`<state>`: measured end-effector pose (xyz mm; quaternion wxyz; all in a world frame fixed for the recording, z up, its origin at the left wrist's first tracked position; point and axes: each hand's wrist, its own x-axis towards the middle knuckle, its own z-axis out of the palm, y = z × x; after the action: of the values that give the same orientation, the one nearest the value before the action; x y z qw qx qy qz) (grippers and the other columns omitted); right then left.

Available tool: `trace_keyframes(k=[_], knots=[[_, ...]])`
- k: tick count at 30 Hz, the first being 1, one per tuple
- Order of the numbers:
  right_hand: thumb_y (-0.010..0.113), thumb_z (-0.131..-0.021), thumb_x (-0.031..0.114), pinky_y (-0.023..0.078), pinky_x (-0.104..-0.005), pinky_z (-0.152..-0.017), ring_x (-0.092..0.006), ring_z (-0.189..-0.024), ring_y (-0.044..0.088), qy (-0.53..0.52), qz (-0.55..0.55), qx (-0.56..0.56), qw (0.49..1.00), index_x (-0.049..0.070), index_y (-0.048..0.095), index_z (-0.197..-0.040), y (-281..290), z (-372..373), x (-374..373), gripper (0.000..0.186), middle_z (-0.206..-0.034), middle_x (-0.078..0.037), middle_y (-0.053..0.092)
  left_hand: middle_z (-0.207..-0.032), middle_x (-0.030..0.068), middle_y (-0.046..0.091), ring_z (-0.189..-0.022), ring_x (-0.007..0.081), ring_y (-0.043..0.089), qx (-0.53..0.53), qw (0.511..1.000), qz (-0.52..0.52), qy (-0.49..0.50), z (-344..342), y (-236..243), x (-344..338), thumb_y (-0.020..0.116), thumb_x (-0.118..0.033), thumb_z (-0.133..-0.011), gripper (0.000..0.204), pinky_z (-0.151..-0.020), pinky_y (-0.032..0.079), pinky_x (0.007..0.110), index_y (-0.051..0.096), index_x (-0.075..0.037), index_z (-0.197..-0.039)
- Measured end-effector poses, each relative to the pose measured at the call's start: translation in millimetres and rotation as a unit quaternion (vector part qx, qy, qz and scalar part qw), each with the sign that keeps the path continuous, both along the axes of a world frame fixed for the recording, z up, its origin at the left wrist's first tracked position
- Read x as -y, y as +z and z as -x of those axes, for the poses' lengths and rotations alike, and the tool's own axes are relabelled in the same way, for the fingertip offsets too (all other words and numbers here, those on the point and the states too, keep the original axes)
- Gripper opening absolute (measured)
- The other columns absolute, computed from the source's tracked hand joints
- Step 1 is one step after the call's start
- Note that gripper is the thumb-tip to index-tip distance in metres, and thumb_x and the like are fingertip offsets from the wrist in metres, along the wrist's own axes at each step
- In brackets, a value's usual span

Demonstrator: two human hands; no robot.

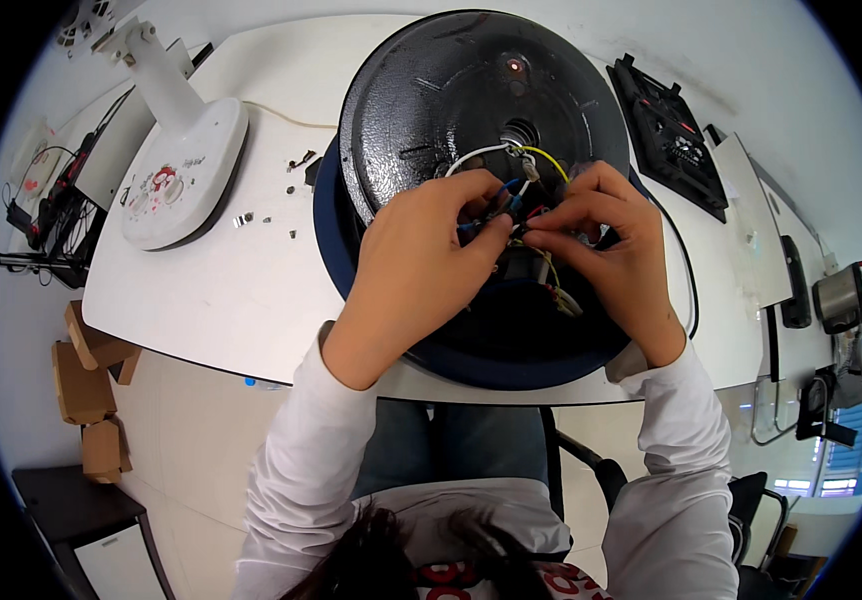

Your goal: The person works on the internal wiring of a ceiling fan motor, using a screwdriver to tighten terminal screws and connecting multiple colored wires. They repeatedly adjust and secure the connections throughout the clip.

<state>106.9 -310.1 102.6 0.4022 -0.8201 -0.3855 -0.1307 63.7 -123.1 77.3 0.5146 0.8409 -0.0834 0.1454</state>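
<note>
Hair (376,545) foremost, wires (511,186) between left grip (421,245), right grip (623,240).

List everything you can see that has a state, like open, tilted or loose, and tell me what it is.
Wires: exposed
Black round shell: tilted up above the dark blue round housing
Left hand: bent around the wires, exact hold hidden
Right hand: thumb and fingertip pinched at the wires
Black tool case: open
White pedestal stand: standing on the table
Small metal pieces: loose
</note>
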Motion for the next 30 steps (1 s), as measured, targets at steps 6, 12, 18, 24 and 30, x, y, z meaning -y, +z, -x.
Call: trace_keyframes(k=[6, 12, 18, 24, 30], knots=[[0.08, -0.07, 0.005, 0.042, -0.0222, -0.055, -0.0097, -0.064, 0.055, 0.026, -0.018, -0.049, 0.998, 0.002, 0.071, -0.081, -5.5, -4.7, 0.5, 0.015, -0.079, -0.002, 0.057, -0.081, 0.0062, 0.062, -0.075, 0.0128, 0.056, -0.025, 1.0, -0.01, 0.009, 1.2, 1.1, 0.6, 0.068, -0.013, -0.086, 0.024, -0.066, 0.045, 0.027, 0.064, 0.001, -0.104], [0.08, -0.071, 0.006, 0.041, -0.0223, -0.055, -0.0093, -0.062, 0.054, 0.029, -0.025, -0.057, 0.998, 0.001, 0.07, -0.081, -7.7, -10.1, -1.6, 0.014, -0.078, -0.001, 0.057, -0.083, 0.0065, 0.063, -0.077, 0.0129, 0.056, -0.036, 0.999, -0.005, 0.001, 1.6, 2.7, 0.0, 0.067, -0.016, -0.087, 0.024, -0.066, 0.046, 0.027, 0.064, 0.001, -0.104], [0.08, -0.071, 0.006, 0.041, -0.0224, -0.054, -0.0093, -0.062, 0.054, 0.03, -0.019, -0.048, 0.998, 0.001, 0.07, -0.08, -9.3, -9.1, -2.6, 0.015, -0.078, -0.001, 0.057, -0.084, 0.0069, 0.064, -0.077, 0.0132, 0.057, 0.001, 1.0, -0.017, 0.002, 1.3, -1.1, 0.0, 0.065, -0.017, -0.089, 0.024, -0.066, 0.045, 0.027, 0.064, 0.001, -0.105], [0.081, -0.07, 0.007, 0.04, -0.0223, -0.054, -0.0091, -0.061, 0.054, 0.014, -0.025, -0.055, 0.998, 0.001, 0.07, -0.08, -11.1, -9.9, -3.6, 0.016, -0.077, -0.002, 0.057, -0.083, 0.0057, 0.062, -0.076, 0.0115, 0.056, -0.024, 1.0, -0.002, -0.008, 1.3, -0.2, -1.1, 0.063, -0.015, -0.091, 0.022, -0.066, 0.045, 0.026, 0.064, 0.001, -0.105], [0.082, -0.07, 0.008, 0.04, -0.0222, -0.055, -0.0085, -0.062, 0.052, 0.004, -0.025, -0.068, 0.997, 0.001, 0.069, -0.079, -12.0, -9.5, -3.6, 0.017, -0.076, -0.001, 0.056, -0.082, 0.0041, 0.061, -0.076, 0.0098, 0.054, -0.027, 1.0, 0.009, -0.012, 1.4, -2.1, -1.8, 0.062, -0.014, -0.091, 0.02, -0.066, 0.044, 0.025, 0.063, 0.001, -0.105]])
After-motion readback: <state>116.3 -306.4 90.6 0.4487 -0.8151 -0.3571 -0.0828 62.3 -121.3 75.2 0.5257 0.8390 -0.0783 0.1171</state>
